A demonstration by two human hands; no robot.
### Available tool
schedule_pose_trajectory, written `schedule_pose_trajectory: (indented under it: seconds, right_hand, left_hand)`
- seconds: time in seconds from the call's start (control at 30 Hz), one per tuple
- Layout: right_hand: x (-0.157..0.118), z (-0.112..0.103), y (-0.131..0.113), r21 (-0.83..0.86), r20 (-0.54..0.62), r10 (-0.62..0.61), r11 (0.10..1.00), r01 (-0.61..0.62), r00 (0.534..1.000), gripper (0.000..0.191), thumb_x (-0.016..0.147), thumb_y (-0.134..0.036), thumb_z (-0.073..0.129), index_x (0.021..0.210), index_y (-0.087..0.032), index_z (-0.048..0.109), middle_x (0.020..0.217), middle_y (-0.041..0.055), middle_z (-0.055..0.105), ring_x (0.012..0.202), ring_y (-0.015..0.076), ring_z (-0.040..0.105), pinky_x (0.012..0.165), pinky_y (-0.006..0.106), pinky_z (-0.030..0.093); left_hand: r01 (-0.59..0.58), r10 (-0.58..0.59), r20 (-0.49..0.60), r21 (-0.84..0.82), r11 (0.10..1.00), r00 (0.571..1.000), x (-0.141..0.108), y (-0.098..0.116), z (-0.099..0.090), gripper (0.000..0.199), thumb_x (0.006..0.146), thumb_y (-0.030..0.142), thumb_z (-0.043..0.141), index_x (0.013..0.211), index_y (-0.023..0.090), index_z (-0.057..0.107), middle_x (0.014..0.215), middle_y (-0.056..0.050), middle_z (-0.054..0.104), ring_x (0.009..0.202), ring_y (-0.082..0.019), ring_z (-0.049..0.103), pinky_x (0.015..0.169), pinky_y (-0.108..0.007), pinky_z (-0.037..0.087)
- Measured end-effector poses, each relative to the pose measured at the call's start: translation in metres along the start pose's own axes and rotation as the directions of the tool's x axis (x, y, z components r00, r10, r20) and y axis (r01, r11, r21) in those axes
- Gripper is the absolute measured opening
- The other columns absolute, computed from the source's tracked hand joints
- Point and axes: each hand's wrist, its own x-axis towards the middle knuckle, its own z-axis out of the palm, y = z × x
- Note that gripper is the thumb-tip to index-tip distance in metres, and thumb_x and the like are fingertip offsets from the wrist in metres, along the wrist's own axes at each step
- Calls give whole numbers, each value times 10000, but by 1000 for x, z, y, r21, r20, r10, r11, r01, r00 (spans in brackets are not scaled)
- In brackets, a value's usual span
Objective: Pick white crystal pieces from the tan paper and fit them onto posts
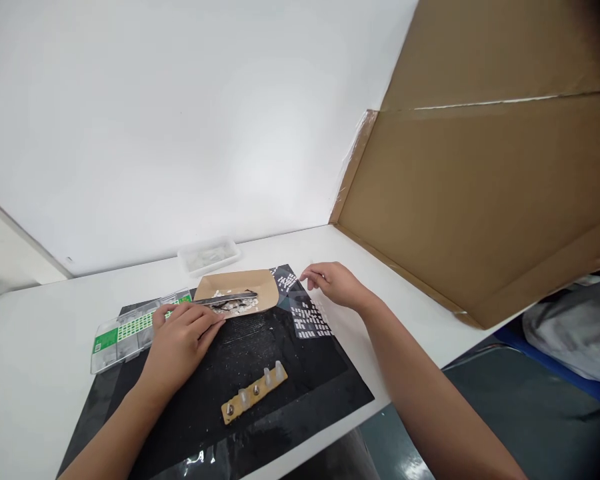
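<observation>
My left hand [183,337] rests palm down with its fingers apart, between a clear compartment box [130,333] with a green label and a brown paper tray [267,283]. Its thumb touches the tray's near edge. In the tray lie small white chips [240,307] and dark tweezers [230,297]. My right hand [333,280] hovers past the mat's far right corner, fingers curled together; whatever they pinch is too small to make out. Close by is a clear sheet [313,320] of small white pieces. A tan strip [257,392] holds upright clear nail tips and metal studs.
A black mat [305,380] covers part of the white table [25,347]. Against the wall stands a translucent tub [210,257]. A large cardboard panel [480,200] rises along the right side. The table's front edge drops off at lower right.
</observation>
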Motion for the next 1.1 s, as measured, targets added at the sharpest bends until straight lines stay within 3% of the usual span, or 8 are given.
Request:
schedule_pose_trajectory:
  seconds: [0.13, 0.23, 0.4, 0.63, 0.87, 1.1]
  right_hand:
    - [-45, 6, -23, -2, -25, -119, 993, 119, 993, 333, 1056, -340, 385, 1199, -253, 673, 1165, 55, 716, 1087, 214, 645, 949, 375, 488]
    - [-86, 14, -35, -121, -31, -145, 983, 140, 989, 474, 969, -474, 587, 1408, -298, 547, 1422, 85, 583, 1293, 292, 538, 1087, 505, 418]
    - [-132, 18, -42, -211, 99, -89, 971, 109, 991, 606, 906, -590, 635, 1448, -347, 515, 1511, 71, 510, 1345, 321, 510, 1110, 556, 407]
    - [-185, 12, -44, -242, 56, -106, 963, 116, 993, 736, 788, -651, 730, 1428, -349, 531, 1475, 92, 545, 1309, 353, 548, 1053, 554, 497]
    - [-217, 30, -32, -222, -111, -192, 961, 164, 975, 348, 908, -269, 676, 1245, -354, 650, 1245, 68, 702, 1127, 302, 680, 908, 492, 605]
    - [-214, 17, -37, -142, -208, -236, 967, 210, 949, 233, 920, -166, 606, 1047, -331, 710, 1034, 51, 749, 928, 233, 731, 754, 380, 627]
  left_hand:
    - [26, -26, -6, 6, 1000, 1000, 0, 0, 0, 159, 991, 324, 573, 972, 298, 728, 977, -10, 765, 966, -228, 653, 978, -472, 256]
    - [30, -30, -8, -5, 1000, 1000, -1, 2, 1, 157, 988, 318, 573, 969, 298, 728, 984, -14, 764, 981, -238, 653, 992, -483, 245]
    - [32, -32, -11, -21, 999, 999, -3, 4, 2, 156, 987, 315, 574, 961, 289, 725, 988, -17, 762, 986, -238, 653, 1003, -486, 236]
    - [51, -51, -5, -27, 998, 999, -2, 3, 2, 173, 982, 327, 571, 963, 287, 738, 1007, -23, 763, 990, -240, 657, 1011, -479, 232]
    - [67, -68, -8, -41, 997, 998, -2, 6, 3, 174, 973, 330, 570, 968, 282, 737, 1016, -35, 760, 1008, -254, 647, 992, -486, 236]
    - [35, -37, -26, -68, 997, 999, -3, 10, 2, 192, 972, 332, 563, 1028, 270, 736, 1020, -58, 746, 1024, -251, 622, 972, -464, 270]
